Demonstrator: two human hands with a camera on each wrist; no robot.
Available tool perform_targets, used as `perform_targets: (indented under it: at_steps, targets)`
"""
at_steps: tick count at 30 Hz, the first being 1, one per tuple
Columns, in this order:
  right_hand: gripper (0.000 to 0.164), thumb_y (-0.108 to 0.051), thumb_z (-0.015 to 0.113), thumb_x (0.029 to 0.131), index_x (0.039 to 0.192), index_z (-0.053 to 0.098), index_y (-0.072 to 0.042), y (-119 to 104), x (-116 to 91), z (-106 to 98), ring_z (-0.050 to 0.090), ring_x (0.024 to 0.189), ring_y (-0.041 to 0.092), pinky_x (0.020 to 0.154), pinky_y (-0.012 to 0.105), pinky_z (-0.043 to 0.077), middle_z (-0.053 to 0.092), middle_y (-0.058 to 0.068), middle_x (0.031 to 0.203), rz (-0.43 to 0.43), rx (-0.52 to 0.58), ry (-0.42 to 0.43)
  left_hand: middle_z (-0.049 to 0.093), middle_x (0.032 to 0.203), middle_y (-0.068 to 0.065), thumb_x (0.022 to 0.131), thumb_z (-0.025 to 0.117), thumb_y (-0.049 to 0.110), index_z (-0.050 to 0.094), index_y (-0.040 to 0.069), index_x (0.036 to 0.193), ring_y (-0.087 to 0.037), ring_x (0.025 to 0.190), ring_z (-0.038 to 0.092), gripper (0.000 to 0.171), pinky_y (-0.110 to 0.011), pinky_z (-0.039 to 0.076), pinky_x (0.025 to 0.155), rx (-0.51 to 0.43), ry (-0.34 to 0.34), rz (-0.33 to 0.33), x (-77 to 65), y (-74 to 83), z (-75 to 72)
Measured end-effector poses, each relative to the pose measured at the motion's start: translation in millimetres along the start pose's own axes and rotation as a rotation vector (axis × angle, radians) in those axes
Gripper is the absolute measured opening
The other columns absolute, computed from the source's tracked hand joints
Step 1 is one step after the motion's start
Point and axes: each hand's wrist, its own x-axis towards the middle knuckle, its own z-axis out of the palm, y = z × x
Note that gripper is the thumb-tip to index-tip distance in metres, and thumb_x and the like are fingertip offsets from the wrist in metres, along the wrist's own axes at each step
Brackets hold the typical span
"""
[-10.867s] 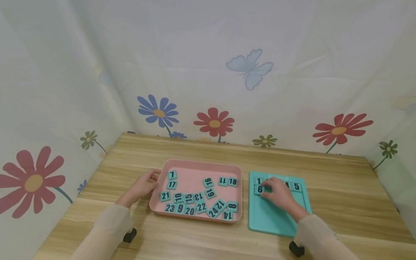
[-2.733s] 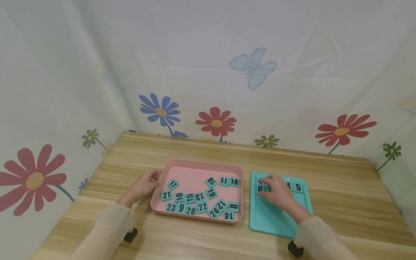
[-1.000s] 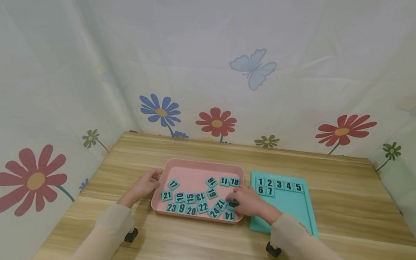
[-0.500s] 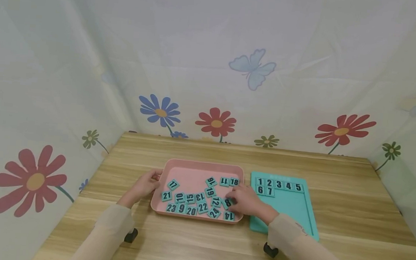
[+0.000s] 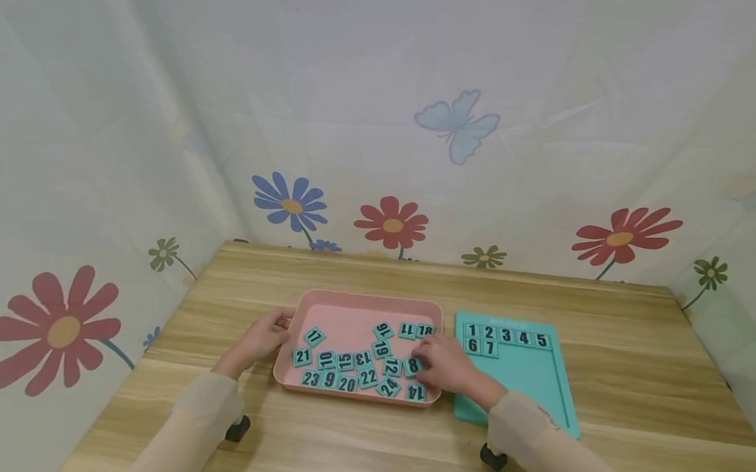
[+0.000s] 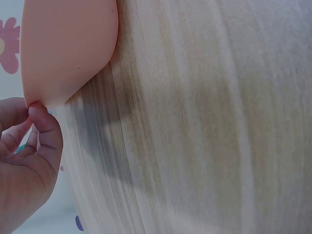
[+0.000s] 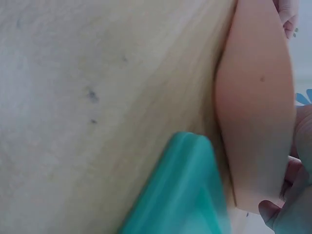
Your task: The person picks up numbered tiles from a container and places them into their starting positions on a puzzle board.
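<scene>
My left hand (image 5: 267, 336) pinches the left rim of a pink tray (image 5: 373, 301). In the left wrist view, thumb and finger of that hand (image 6: 31, 156) meet at the tray's edge (image 6: 68, 48). Numbered tiles in teal lie loose in the tray. At its right end, my right hand (image 5: 446, 363) reaches over the rim, thumb and forefinger on either side of the number 8 tile (image 5: 412, 367), which stands upright to read. Close by are the number 12 tile (image 5: 391, 366) and number 14 tile (image 5: 416, 392). The right wrist view hides the tiles behind the tray wall (image 7: 256, 97).
Right of the tray lies a teal board (image 5: 519, 381) with a raised border. Tiles 1 to 5 fill its top row; the number 6 tile (image 5: 473, 345) and number 7 tile (image 5: 490, 348) sit below. A flowered sheet (image 5: 360, 118) hangs behind the wooden table (image 5: 349, 453).
The number 7 tile went from tray to board. My right hand then came left into the tray, and the 8 turned from sideways to upright. Tiles 12 and 24 shifted apart. My left hand stayed.
</scene>
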Motion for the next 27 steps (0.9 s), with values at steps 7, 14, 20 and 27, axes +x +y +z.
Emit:
perform_targets:
  at_steps: [7,14,20,27]
  targets:
    - [0.027,-0.025,0.071,0.068,0.092,0.069,-0.012,1.5,-1.0,-18.8,0.052,0.081,0.012,0.070,0.029,0.043,0.063,-0.003,0.088,-0.026,-0.007,0.144,0.046,0.107,-0.019,0.084,0.044,-0.001,0.041,0.003,0.128,-0.022,0.086,0.054,0.044,-0.025,0.047,0.064,-0.012,-0.007,-0.001,0.3,-1.5,0.7]
    - [0.031,-0.020,0.070,0.071,0.100,0.067,-0.011,13.1,-8.3,-41.7,0.053,0.090,0.020,0.073,0.035,0.046,0.061,0.003,0.099,0.124,0.118,0.156,0.046,0.106,-0.020,0.083,0.044,-0.002,0.040,0.001,0.127,-0.022,0.085,0.054,0.044,-0.026,0.047,0.063,-0.025,-0.003,0.013,-1.1,0.5,0.6]
    - [0.035,-0.023,0.070,0.073,0.105,0.065,-0.010,36.0,-20.6,-54.2,0.055,0.086,0.024,0.065,0.032,0.044,0.059,0.006,0.096,0.156,0.137,0.172,0.046,0.106,-0.020,0.083,0.044,-0.002,0.040,0.001,0.127,-0.022,0.085,0.054,0.045,-0.026,0.047,0.063,-0.022,-0.005,0.011,-0.7,1.3,0.1]
    - [0.033,-0.021,0.067,0.076,0.106,0.063,-0.007,66.3,-40.9,-62.1,0.055,0.094,0.029,0.073,0.042,0.047,0.059,0.009,0.102,0.175,0.164,0.205,0.046,0.107,-0.020,0.083,0.045,-0.001,0.040,0.001,0.128,-0.021,0.085,0.054,0.045,-0.025,0.047,0.062,-0.003,-0.008,0.000,-1.2,2.1,-0.1]
